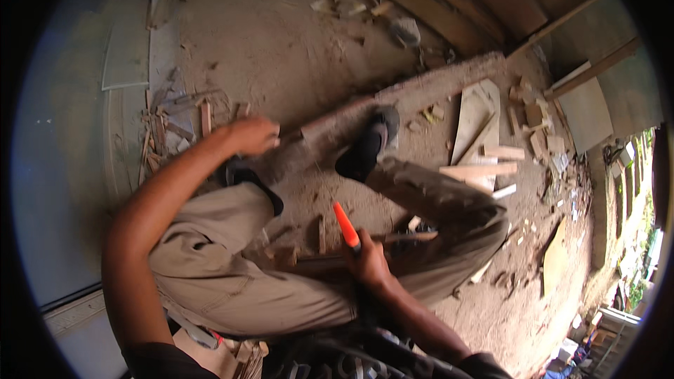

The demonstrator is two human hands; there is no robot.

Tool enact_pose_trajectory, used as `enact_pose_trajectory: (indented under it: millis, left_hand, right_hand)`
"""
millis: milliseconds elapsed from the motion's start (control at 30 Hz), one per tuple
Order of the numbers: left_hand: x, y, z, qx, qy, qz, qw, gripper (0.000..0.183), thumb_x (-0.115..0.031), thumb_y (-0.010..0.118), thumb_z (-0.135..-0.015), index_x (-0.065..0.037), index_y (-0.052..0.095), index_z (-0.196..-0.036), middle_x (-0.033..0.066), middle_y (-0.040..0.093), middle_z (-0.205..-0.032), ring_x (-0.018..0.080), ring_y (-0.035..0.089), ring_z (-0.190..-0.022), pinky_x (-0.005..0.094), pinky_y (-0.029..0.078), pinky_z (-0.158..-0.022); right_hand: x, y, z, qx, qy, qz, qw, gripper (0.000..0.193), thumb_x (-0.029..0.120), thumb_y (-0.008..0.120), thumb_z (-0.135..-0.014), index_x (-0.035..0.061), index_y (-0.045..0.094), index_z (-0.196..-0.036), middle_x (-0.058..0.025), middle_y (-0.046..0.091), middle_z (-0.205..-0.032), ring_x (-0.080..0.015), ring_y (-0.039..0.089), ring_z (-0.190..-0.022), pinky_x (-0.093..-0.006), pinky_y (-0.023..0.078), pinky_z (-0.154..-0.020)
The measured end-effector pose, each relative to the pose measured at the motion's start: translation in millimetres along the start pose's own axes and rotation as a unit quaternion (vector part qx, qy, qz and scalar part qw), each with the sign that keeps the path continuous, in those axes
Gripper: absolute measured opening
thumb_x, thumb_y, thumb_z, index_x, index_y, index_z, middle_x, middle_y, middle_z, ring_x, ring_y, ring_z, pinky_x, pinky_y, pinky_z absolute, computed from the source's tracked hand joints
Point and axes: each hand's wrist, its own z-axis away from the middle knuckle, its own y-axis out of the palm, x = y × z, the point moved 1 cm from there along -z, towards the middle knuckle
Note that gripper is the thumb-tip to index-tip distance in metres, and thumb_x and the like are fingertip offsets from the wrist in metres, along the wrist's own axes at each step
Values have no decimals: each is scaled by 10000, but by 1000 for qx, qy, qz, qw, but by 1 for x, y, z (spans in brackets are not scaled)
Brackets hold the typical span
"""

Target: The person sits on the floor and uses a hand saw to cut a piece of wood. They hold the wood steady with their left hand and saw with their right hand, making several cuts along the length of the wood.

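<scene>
My right hand [368, 261] is closed around an orange, tapered tool with a black collar [344, 224]. The orange end points up and slightly left, above the ground between my bent legs. My left hand [256, 135] is stretched forward over my left foot, its fingers curled in. Whatever it may hold is hidden, and the hand is a little blurred. Just beyond it lies the end of a long, dusty beam [407, 91] running to the far right. My right shoe [368, 140] rests against this beam.
Wood offcuts [175, 123] are heaped at the left beside a grey panel [63, 168]. Several light wood pieces [484, 170] and a flat board [475, 123] lie to the right. Large boards [442, 10] lean at the far right. A yellowish flat piece [554, 260] lies on the dirt floor.
</scene>
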Motion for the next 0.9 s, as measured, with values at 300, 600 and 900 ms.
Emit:
enact_pose_trajectory:
  millis: [300,600,900]
  left_hand:
    - [-21,-9,-24,75,31,-77,994,340,-322,626,-838,-8,615,-968,204,638,-961,389,605,-960,469,479,-808]
    - [-8,9,-38,197,-1,-136,971,402,-347,611,-855,-10,615,-1074,200,651,-1008,379,609,-998,460,479,-854]
    - [-41,-38,-23,14,-12,-126,992,357,-355,610,-858,-42,617,-1030,181,647,-1004,364,605,-1005,478,480,-829]
  right_hand:
    - [24,47,-150,-109,-51,-18,993,203,176,621,-890,4,517,-916,-305,594,-744,-491,585,-809,-469,465,-569]
    - [20,3,14,10,18,-43,999,255,112,651,-835,18,557,-1052,-219,654,-772,-402,664,-805,-415,515,-649]
    - [58,41,15,39,-24,-4,999,282,90,643,-827,-53,519,-1037,-230,631,-699,-317,681,-657,-418,511,-573]
